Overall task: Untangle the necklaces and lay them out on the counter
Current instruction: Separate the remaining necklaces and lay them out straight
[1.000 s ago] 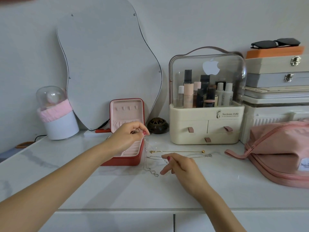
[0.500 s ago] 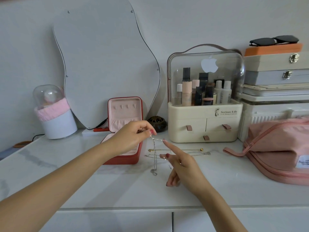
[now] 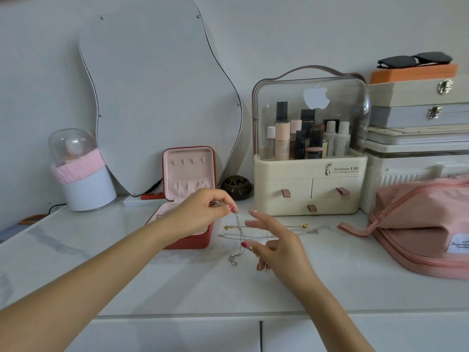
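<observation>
My left hand (image 3: 203, 212) pinches the top of a thin silver chain (image 3: 238, 240), which hangs down in front of the red jewelry box (image 3: 189, 199) with its low end on the white counter (image 3: 177, 280). My right hand (image 3: 276, 247) is just right of the box with its fingers spread near the chain; I cannot tell if they touch it. Farther right of the box, a gold necklace (image 3: 291, 226) and another silver necklace (image 3: 307, 232) lie flat on the counter, before the cream makeup case (image 3: 309, 184).
</observation>
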